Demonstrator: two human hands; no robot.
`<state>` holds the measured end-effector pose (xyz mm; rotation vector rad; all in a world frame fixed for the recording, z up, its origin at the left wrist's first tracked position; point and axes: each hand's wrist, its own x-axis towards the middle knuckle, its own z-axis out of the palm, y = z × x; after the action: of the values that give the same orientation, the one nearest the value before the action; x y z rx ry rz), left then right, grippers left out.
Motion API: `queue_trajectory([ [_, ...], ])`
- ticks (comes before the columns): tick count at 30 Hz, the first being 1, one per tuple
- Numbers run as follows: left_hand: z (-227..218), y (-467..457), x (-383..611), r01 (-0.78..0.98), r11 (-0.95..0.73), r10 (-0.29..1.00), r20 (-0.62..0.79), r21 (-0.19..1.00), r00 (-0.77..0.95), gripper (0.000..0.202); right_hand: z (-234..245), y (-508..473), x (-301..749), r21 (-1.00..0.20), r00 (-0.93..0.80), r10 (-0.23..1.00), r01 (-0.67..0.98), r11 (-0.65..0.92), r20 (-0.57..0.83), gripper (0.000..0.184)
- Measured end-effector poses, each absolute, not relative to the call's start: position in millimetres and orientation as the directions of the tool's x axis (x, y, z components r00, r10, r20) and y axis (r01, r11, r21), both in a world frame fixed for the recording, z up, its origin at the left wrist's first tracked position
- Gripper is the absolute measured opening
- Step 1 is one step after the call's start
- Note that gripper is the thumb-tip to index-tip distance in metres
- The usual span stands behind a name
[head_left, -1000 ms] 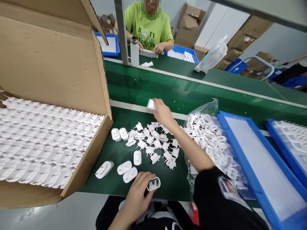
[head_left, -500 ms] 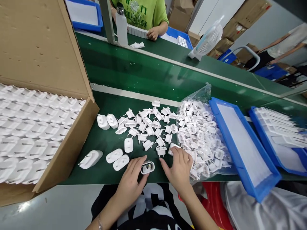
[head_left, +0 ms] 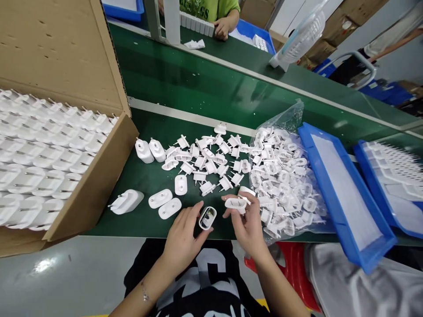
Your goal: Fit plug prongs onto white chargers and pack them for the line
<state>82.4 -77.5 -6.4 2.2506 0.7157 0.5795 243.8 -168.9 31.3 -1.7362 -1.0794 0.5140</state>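
Observation:
My left hand [head_left: 183,233] is closed round a white charger housing [head_left: 208,218], whose open end faces up and shows parts inside. My right hand [head_left: 248,224] pinches a white plug cap [head_left: 235,204] just above the bench, to the right of that housing. Another white piece [head_left: 247,190] lies just behind the right fingers; whether they touch it I cannot tell. Loose plug caps with metal pins [head_left: 210,166] are heaped beyond both hands. Left of my left hand, several white chargers [head_left: 169,208] rest on the green bench, one of them [head_left: 126,201] on its side with its pins to the left.
At the left stands an open cardboard box [head_left: 95,176] filled with rows of chargers. A clear plastic bag [head_left: 284,176] of white caps lies at the right, beside blue trays [head_left: 346,193]. Across the green divider [head_left: 198,83] are a co-worker's hand [head_left: 223,27] and a white fan [head_left: 299,37].
My right hand has picked up a plug cap from the near edge of the heap. My left hand has tilted the housing. The whole view has shifted slightly.

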Motion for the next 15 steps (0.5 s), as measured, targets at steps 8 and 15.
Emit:
queue_trajectory([
  [8, 17.2, -67.5, 82.4, 0.242, -0.542, 0.434, 0.021, 0.804, 0.901, 0.080, 50.4, -185.0, 251.4, -0.924, 0.477, 0.854, 0.188, -0.332, -0.209, 0.037],
  [15, 3.2, -64.0, 100.0, 0.202, -0.544, 0.478, 0.104, 0.814, 0.872, 0.041, 56.8, -183.8, 251.8, -0.833, 0.553, 0.833, 0.464, -0.300, 0.008, 0.009],
])
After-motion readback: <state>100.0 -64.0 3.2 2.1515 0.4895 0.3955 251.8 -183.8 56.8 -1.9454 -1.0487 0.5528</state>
